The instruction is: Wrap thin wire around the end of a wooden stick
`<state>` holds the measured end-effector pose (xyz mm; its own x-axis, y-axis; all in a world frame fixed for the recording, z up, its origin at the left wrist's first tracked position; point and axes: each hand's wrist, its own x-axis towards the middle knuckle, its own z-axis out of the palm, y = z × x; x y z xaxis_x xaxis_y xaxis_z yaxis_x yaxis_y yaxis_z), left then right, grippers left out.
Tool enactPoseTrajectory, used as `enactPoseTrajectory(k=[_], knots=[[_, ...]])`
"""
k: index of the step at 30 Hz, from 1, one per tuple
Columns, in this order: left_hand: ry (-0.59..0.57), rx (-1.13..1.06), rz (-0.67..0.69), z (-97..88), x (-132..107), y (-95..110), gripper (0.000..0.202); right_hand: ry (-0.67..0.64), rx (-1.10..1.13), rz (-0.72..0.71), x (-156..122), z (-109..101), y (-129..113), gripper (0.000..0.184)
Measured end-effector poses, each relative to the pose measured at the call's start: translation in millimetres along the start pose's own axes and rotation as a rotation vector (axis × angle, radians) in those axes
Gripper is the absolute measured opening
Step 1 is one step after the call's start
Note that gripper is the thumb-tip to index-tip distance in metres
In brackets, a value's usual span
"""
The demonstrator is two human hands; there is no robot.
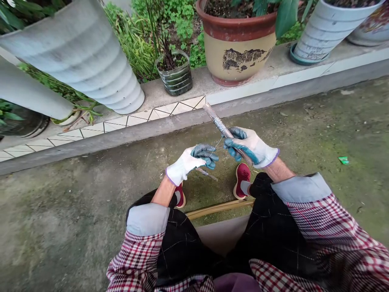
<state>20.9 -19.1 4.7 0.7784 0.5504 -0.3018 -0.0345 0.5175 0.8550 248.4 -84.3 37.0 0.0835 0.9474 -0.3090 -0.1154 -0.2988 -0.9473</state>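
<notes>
Both my hands wear white gloves with blue-green fingers. My right hand is closed around a thin stick that points up and to the left, its middle wrapped in shiny wire. My left hand is pinched shut on the thin wire that runs up to the wrapped part. A second short stick shows just under my left hand; I cannot tell whether it is held. I sit with knees apart, red shoes on the ground below my hands.
A tiled ledge runs across ahead, carrying a brown ceramic pot, a cut plastic bottle planter and pale ribbed pots. Mossy concrete ground lies all around. A bamboo strip lies between my legs. A green scrap sits right.
</notes>
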Motion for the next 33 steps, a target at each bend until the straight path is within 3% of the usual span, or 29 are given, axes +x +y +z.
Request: enactPoseTrajectory(k=[2,5,8,15,24,29,33], knots=[[-0.020,0.005,-0.023,0.3,0.7,-0.9,0.057,0.021,-0.137,-0.063,6.0,-5.1,3.9,0.027],[-0.030,-0.001,-0.044,3.7,0.9,-1.2,0.062,0.076,-0.535,-0.199,13.3,-13.6,9.4,0.019],[-0.001,-0.038,-0.030,8.6,2.1,-1.3,0.062,0.113,-0.762,-0.253,14.0,-15.8,12.0,0.025],[0.060,-0.048,-0.045,9.1,6.5,-2.6,0.055,0.233,-0.621,-0.277,10.1,-7.7,13.6,0.037],[0.231,0.100,-0.091,11.8,6.1,-3.3,0.035,0.256,-0.653,-0.219,11.7,-8.0,16.0,0.022],[0.400,0.287,-0.013,9.7,10.8,-4.5,0.027,0.242,-0.721,-0.183,13.3,-8.4,16.2,0.023],[0.411,0.363,0.103,7.0,15.7,-7.7,0.023,0.226,-0.737,-0.164,14.0,-7.8,14.9,0.024]])
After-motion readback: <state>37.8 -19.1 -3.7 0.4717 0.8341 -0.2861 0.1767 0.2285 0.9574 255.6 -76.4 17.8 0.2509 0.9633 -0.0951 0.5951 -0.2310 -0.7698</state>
